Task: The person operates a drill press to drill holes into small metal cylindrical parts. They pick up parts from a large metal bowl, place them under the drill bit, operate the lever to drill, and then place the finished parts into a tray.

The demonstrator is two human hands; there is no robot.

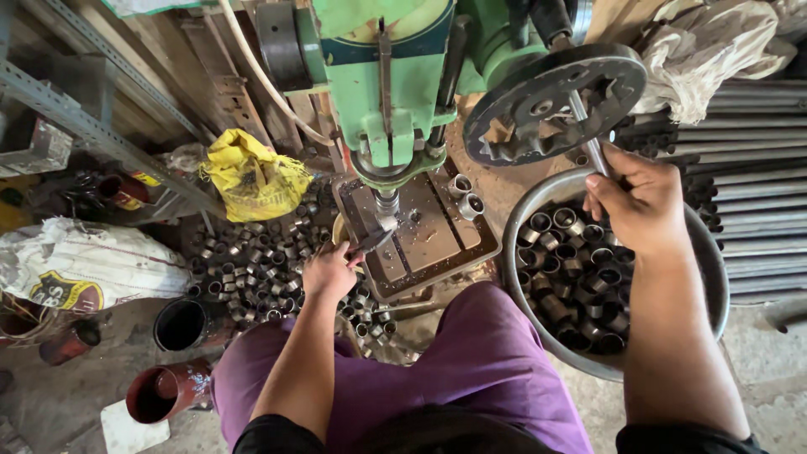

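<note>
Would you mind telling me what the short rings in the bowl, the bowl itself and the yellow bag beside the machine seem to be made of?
The short rings look like cut steel tube: grey, dull, with bright edges. The bowl seems to be bare sheet metal, with a smooth, pale, shiny rim. The yellow bag looks like thin plastic or woven sacking; its crumpled folds leave that open. The right hand grips a bright metal lever.
</note>
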